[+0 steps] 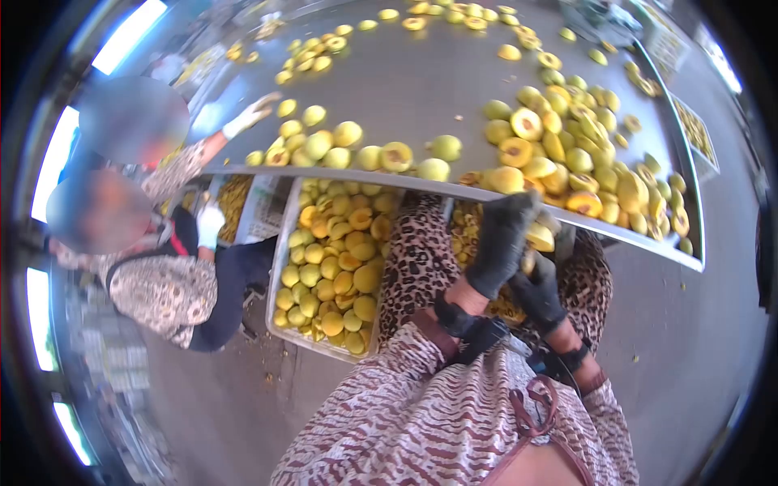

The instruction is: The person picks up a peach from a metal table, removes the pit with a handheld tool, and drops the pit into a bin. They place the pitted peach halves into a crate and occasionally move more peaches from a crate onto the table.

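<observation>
My left hand [500, 247], in a dark glove, is closed at the near edge of the metal table [405, 89]. A yellow peach piece [539, 236] shows against its fingers, partly covered by them. Just below and to the right, my right hand [538, 295], also dark-gloved, has its fingers curled in beside a small yellowish-brown piece [528, 261]. What the right fingers grip is hidden. Beyond both hands lies a big pile of yellow-green peaches [579, 150], some cut open with reddish-brown centres. Beneath my hands, between my knees, a container of small fruit pieces [464, 231] shows in part.
A white crate [274, 304] full of peaches stands left of my legs. More peaches [320, 146] lie along the table's near edge and far side. To the left, a person [162, 292] in white gloves reaches over the table. A crate [695, 134] stands beyond the right edge.
</observation>
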### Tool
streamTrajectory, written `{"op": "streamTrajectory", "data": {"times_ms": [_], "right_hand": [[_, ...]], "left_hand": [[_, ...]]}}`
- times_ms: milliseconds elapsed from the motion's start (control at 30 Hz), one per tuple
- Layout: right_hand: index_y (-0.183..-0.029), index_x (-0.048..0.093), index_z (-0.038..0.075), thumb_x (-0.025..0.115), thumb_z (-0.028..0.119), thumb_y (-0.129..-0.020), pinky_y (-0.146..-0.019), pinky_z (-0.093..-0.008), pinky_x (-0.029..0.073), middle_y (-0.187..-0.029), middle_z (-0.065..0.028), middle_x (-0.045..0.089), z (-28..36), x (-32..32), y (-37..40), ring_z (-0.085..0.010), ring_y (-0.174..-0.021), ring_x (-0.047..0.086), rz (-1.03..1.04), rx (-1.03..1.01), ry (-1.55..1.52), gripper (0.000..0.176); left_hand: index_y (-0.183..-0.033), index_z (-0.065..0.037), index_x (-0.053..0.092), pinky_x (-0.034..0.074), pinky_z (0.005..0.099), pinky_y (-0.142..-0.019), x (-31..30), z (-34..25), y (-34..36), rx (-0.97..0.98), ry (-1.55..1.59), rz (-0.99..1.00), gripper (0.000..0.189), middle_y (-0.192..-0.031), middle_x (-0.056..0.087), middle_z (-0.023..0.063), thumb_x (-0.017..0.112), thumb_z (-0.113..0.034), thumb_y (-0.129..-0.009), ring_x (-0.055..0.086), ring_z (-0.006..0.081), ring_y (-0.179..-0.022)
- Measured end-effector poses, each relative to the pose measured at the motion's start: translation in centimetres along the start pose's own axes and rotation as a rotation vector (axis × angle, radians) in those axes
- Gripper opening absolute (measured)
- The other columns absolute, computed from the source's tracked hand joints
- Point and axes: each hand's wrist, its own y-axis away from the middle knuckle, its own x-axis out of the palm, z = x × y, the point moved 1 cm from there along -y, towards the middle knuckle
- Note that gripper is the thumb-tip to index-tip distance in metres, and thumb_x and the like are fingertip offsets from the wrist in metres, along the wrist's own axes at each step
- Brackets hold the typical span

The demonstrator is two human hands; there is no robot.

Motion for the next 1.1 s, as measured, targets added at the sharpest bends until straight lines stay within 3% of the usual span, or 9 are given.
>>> {"op": "streamTrajectory", "data": {"times_ms": [100, 233, 367, 400, 433, 533, 700, 933, 1100], "right_hand": [[-0.103, 0.062, -0.002, 0.062, 0.007, -0.086, -0.072, -0.029, 0.05, -0.09, -0.0059, 0.066, 2.8, -1.4, 0.9, -0.0134, -0.082, 0.06, 0.18, 0.38, -0.206, 0.019], [-0.106, 0.063, 0.0, 0.066, 0.004, -0.085, -0.078, -0.0289, 0.05, -0.098, -0.0038, 0.066, 3.9, 0.3, 0.6, -0.0163, -0.087, 0.061, 0.045, -0.174, 0.132, 0.022], [-0.12, 0.056, 0.002, 0.07, 0.003, -0.08, -0.086, -0.0315, 0.048, -0.108, -0.006, 0.061, 4.0, -1.0, 0.0, -0.0238, -0.102, 0.06, 0.442, 0.06, 0.002, 0.042], [-0.113, 0.06, 0.003, 0.071, 0.004, -0.079, -0.085, -0.0297, 0.048, -0.098, -0.0033, 0.062, 5.3, -0.6, -0.6, -0.0196, -0.096, 0.061, 0.387, 0.287, -0.005, 0.036], [-0.103, 0.064, 0.004, 0.071, 0.008, -0.077, -0.073, -0.0314, 0.052, -0.083, -0.0046, 0.064, 5.8, 1.6, -2.0, -0.0212, -0.077, 0.064, 0.271, -0.189, 0.16, 0.027], [-0.093, 0.064, 0.01, 0.071, 0.014, -0.071, -0.051, -0.0406, 0.051, -0.068, -0.0081, 0.061, 6.2, 1.5, -3.8, -0.0322, -0.056, 0.061, 0.68, -0.573, 0.562, 0.024], [-0.092, 0.068, 0.017, 0.067, 0.027, -0.078, -0.057, -0.043, 0.052, -0.071, -0.0104, 0.065, 2.6, 1.2, -3.0, -0.0314, -0.064, 0.066, 0.826, -0.257, 1.149, 0.017], [-0.078, 0.06, 0.009, 0.068, 0.019, -0.077, -0.062, -0.0475, 0.049, -0.071, -0.0148, 0.062, 0.5, -2.5, -0.9, -0.0383, -0.071, 0.063, 0.569, -0.021, 1.052, 0.013], [-0.08, 0.06, 0.009, 0.069, 0.018, -0.075, -0.061, -0.0474, 0.049, -0.068, -0.0156, 0.061, -1.3, -2.0, 0.3, -0.0385, -0.07, 0.063, 0.59, 0.107, 1.044, 0.014]], "left_hand": [[-0.075, -0.001, 0.064, 0.049, 0.0295, -0.06, 0.3, -0.5, 0.6, 0.104, -0.062, 0.155, 0.035, -0.067, 0.065, 0.0059, 0.06, -0.029, -0.095, 0.061, 0.0147, -0.061], [-0.074, -0.002, 0.064, 0.05, 0.0328, -0.063, 0.1, -2.8, 1.7, 0.512, -0.438, 0.115, 0.026, -0.068, 0.064, 0.0103, 0.061, -0.022, -0.09, 0.063, 0.0223, -0.064], [-0.073, -0.003, 0.059, 0.05, 0.0368, -0.062, -1.3, -1.9, 1.5, 0.791, -0.458, 0.031, 0.033, -0.075, 0.064, 0.0111, 0.062, -0.03, -0.092, 0.063, 0.024, -0.063], [-0.072, -0.004, 0.058, 0.052, 0.0336, -0.06, -2.4, -4.0, 2.2, 0.071, 0.014, 0.029, 0.045, -0.078, 0.065, 0.0092, 0.054, -0.042, -0.096, 0.064, 0.0216, -0.065], [-0.074, -0.006, 0.057, 0.054, 0.0337, -0.06, -3.4, -4.4, 2.6, -0.113, 0.285, 0.031, 0.054, -0.081, 0.065, 0.0097, 0.043, -0.052, -0.099, 0.066, 0.0218, -0.067], [-0.083, -0.008, 0.059, 0.056, 0.0413, -0.068, -7.8, -2.9, 3.6, -0.218, 0.727, -0.026, 0.056, -0.084, 0.065, 0.014, 0.042, -0.06, -0.096, 0.066, 0.0281, -0.075], [-0.107, -0.003, 0.06, 0.045, 0.0556, -0.101, -19.7, -0.8, 4.2, -0.134, 1.072, -0.244, 0.056, -0.109, 0.063, 0.0178, 0.044, -0.055, -0.096, 0.057, 0.04, -0.11], [-0.12, -0.005, 0.058, 0.053, 0.0352, -0.084, -33.7, 6.3, 0.7, 0.051, 0.207, -0.792, 0.034, -0.11, 0.062, 0.0088, 0.057, -0.029, -0.096, 0.061, 0.0199, -0.095], [-0.112, 0.0, 0.061, 0.048, 0.0443, -0.091, -31.8, 8.4, -5.5, 0.284, -0.826, -0.711, 0.035, -0.111, 0.064, 0.0194, 0.064, -0.022, -0.085, 0.06, 0.0354, -0.103]]}}
